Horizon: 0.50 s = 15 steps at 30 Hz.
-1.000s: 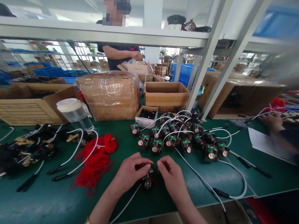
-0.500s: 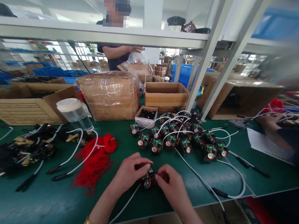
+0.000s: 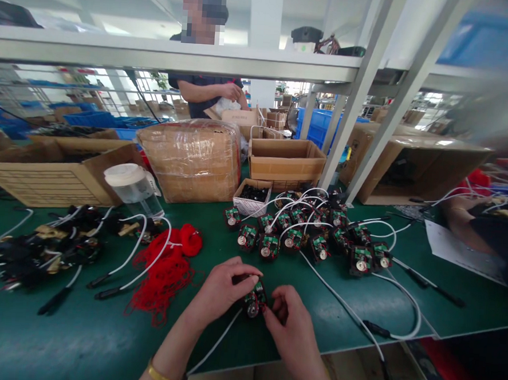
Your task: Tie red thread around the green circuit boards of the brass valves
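Near the table's front edge, a small black housing with a green circuit board (image 3: 256,296) stands on the green table. It has a round silvery part at its front and thin red wires. My left hand (image 3: 224,285) grips it from the upper left, thumb and forefinger closed on its top. My right hand (image 3: 291,318) is pinched against its lower right side, by the red wires; what lies between those fingertips is hidden. A white cable (image 3: 216,342) runs from the housing towards the front edge. To the left lies a tangled heap of thin red loops (image 3: 162,285).
Several similar circuit-board units (image 3: 294,238) with white cables stand beyond my hands. Black and brass parts (image 3: 48,246) lie at left. Behind are a clear jar (image 3: 133,191), a small box of black parts (image 3: 253,198) and cartons (image 3: 191,163). A co-worker's arm (image 3: 467,220) is at right.
My right hand's fingertips have moved slightly down along the housing's right side. My left hand keeps its grip. The whole view has shifted a little. The person across the shelf has moved their hands.
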Motion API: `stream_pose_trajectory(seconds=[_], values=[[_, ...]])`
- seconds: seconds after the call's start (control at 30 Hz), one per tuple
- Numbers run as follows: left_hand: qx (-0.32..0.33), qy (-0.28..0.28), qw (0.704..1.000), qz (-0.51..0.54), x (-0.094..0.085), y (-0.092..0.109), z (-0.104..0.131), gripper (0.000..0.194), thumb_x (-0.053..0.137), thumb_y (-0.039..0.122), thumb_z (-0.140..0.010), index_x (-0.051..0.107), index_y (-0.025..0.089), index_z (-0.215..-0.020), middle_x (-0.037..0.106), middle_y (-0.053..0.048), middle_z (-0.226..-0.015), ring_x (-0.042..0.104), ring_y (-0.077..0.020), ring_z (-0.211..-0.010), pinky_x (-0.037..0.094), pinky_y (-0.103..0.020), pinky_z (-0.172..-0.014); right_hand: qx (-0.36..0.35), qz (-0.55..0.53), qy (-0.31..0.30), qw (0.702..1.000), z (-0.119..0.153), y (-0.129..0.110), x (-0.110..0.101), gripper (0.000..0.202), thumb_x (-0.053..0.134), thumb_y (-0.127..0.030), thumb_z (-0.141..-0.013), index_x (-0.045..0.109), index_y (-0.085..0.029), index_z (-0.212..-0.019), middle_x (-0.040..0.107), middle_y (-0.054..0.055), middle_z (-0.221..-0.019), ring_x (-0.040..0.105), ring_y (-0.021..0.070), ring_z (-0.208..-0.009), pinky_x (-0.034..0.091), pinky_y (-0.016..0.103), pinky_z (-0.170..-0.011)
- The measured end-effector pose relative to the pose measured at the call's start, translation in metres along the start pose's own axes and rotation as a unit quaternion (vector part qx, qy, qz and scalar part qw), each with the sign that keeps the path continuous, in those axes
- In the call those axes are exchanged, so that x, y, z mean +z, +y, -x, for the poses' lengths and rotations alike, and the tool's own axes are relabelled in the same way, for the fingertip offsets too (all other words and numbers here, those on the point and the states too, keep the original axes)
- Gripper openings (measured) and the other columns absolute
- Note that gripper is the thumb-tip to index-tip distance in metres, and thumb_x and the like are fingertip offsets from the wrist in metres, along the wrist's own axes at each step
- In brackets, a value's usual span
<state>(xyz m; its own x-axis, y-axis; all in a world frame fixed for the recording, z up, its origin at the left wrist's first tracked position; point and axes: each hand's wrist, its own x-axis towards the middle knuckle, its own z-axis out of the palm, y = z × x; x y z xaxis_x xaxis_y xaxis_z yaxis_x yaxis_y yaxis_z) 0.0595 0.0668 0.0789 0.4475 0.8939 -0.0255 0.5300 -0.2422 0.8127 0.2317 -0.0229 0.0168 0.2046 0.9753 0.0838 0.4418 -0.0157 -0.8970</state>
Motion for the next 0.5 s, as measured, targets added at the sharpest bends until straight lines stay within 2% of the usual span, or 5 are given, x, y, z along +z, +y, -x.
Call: stream_pose_trajectory(seconds=[0.13,0.23,0.33,0.43,0.5], values=[[-0.002,-0.024,1.000,0.006,-0.005,0.001,-0.001,0.025,0.060,0.041,-0.090,0.080,0.029,-0.100,0.063,0.000,-0.086,0.063,-0.0187,-0.085,0.044,-0.029,-0.077,-0.007,0.003,0.007,1.000,0.001,0.002,0.003,0.020,0.056,-0.018,-0.083,0.055,-0.021,-0.102,0.054,-0.003,-0.079,0.054,0.0169,-0.067,0.044,0.029,-0.062],[-0.010,-0.034,0.999,0.023,-0.007,0.001,-0.002,0.025,0.060,0.040,-0.090,0.080,0.028,-0.100,0.066,-0.001,-0.091,0.065,-0.0190,-0.089,0.045,-0.029,-0.080,-0.050,0.021,0.020,0.998,0.006,0.003,0.005,0.024,0.056,-0.015,-0.083,0.055,-0.021,-0.106,0.055,-0.001,-0.082,0.055,0.0169,-0.068,0.047,0.029,-0.062],[-0.007,-0.045,0.998,0.039,-0.008,0.001,-0.004,0.025,0.061,0.039,-0.090,0.080,0.027,-0.100,0.069,-0.001,-0.095,0.067,-0.0192,-0.092,0.047,-0.029,-0.084,-0.163,0.047,0.065,0.983,0.017,-0.002,0.006,0.034,0.056,-0.013,-0.085,0.054,-0.020,-0.118,0.055,0.002,-0.089,0.056,0.0183,-0.075,0.050,0.030,-0.065],[-0.003,-0.052,0.998,0.047,-0.010,0.001,-0.006,0.024,0.063,0.039,-0.088,0.081,0.028,-0.099,0.073,-0.001,-0.098,0.067,-0.0196,-0.097,0.047,-0.029,-0.089,-0.300,0.110,0.078,0.944,0.030,-0.011,0.008,0.042,0.053,-0.011,-0.090,0.054,-0.018,-0.131,0.054,0.006,-0.095,0.054,0.0211,-0.083,0.050,0.034,-0.070],[-0.003,-0.056,0.997,0.050,-0.012,0.002,-0.007,0.023,0.064,0.038,-0.087,0.081,0.028,-0.099,0.075,0.000,-0.099,0.068,-0.0199,-0.099,0.046,-0.029,-0.092,-0.352,0.164,0.071,0.919,0.034,-0.017,0.011,0.044,0.053,-0.011,-0.092,0.055,-0.016,-0.135,0.053,0.009,-0.098,0.052,0.0232,-0.086,0.048,0.036,-0.071]])
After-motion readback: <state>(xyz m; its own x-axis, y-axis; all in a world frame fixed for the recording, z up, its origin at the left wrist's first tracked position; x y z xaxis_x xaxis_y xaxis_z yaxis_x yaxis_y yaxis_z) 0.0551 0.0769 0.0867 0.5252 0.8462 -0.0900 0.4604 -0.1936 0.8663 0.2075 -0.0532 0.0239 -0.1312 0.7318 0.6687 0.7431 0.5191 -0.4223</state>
